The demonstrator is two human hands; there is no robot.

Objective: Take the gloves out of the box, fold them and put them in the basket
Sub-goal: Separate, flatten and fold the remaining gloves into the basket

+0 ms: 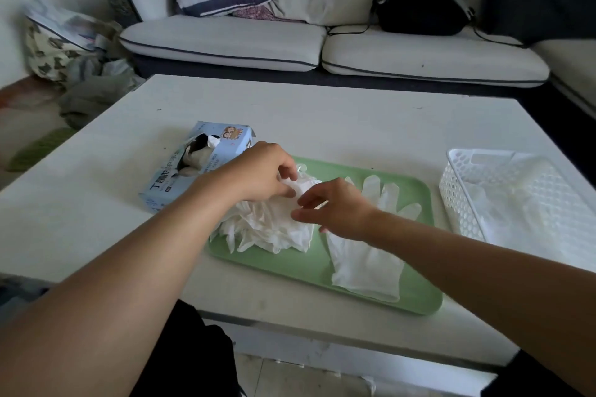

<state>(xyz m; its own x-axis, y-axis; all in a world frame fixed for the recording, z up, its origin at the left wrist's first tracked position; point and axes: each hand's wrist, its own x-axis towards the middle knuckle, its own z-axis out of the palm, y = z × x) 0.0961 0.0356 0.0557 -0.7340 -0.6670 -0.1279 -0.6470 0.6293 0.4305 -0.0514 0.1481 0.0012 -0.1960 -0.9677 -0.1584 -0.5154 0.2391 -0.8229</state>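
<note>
Pinching the limp glove pile together, left hand and right hand; thin, clingy film, best lifted by a cuff.

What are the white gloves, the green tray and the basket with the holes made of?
Gloves: thin, soft, see-through white film, likely disposable plastic or nitrile; they wrinkle and lie limp.
Green tray: smooth matte plastic, probably, with a rounded moulded rim.
Basket: stiff white plastic, its walls pierced with even holes.
</note>
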